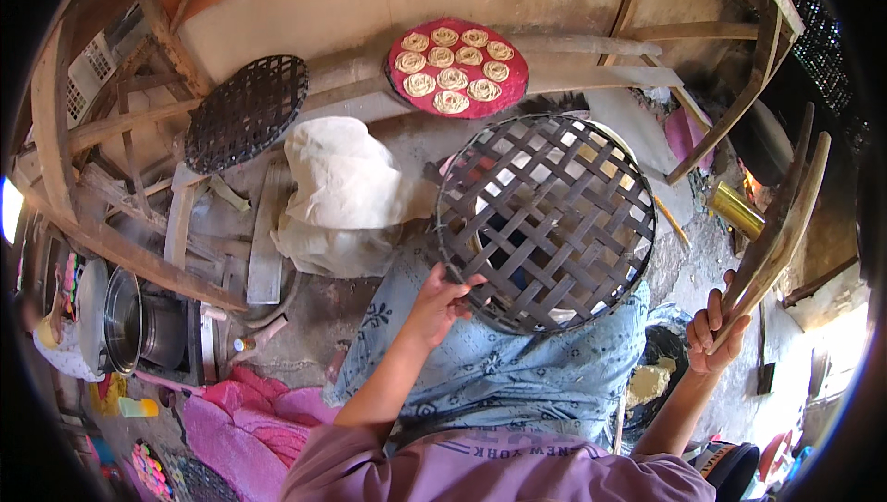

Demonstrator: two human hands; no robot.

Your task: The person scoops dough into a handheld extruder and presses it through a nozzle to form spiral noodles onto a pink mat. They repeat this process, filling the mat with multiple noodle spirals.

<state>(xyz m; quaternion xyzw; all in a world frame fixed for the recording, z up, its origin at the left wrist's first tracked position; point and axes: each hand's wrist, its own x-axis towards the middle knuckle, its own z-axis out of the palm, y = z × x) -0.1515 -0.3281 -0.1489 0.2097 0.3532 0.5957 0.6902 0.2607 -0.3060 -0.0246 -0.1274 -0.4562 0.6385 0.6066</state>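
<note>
My left hand [448,299] grips the lower left rim of a round, dark woven lattice tray [545,225] held over my lap, with a pale round container [617,133] partly visible beneath it. My right hand [716,331] holds two long, flat wooden sticks [778,234] that point upward on the right. Left of the tray is a crumpled cream cloth [337,179]. Beyond it, a red round tray [434,66] bears several pale coiled noodle-like rounds [451,101]. A second dark lattice tray [245,112] leans on the wooden framework at the back left.
Wooden beams [139,257] run along the left and back. A fire [755,188] glows at the right behind a gold cylinder [735,211]. Metal pots [162,326] sit at the left, a pink cloth [245,419] at lower left, and a dark basin with pale dough [651,382] beside my right knee.
</note>
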